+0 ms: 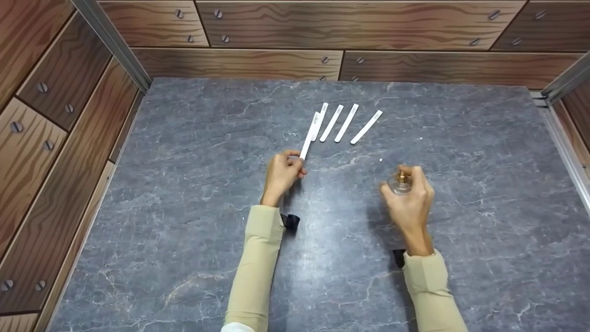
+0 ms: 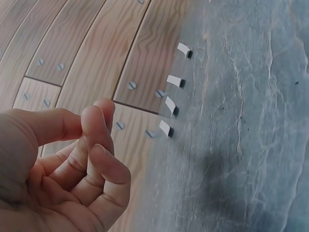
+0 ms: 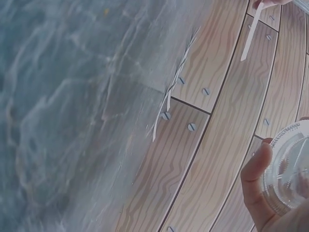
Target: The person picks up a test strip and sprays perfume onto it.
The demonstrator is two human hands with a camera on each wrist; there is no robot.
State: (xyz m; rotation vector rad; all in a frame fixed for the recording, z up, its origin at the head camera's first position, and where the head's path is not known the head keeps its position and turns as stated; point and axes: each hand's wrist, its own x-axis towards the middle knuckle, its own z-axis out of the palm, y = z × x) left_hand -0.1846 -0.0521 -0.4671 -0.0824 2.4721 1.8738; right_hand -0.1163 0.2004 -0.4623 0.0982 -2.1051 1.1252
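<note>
My left hand [image 1: 283, 172] pinches the near end of a white paper strip [image 1: 308, 141] between thumb and fingers, its far end pointing away from me. In the left wrist view those pinching fingers [image 2: 99, 125] hide the strip. To the right, my right hand [image 1: 411, 198] holds a round clear glass bottle [image 1: 400, 185] with a gold spray neck, the index finger at its top. The bottle's glass base [image 3: 292, 169] fills the lower right of the right wrist view. Both hands are raised over the table, apart from each other.
Several white strips [image 1: 346, 123] lie slanted in a row on the grey marbled table [image 1: 184, 184], beyond the hands. The rightmost strip [image 1: 367, 127] sits a little apart. Wood-patterned panels [image 1: 276, 25] stand behind and at the sides.
</note>
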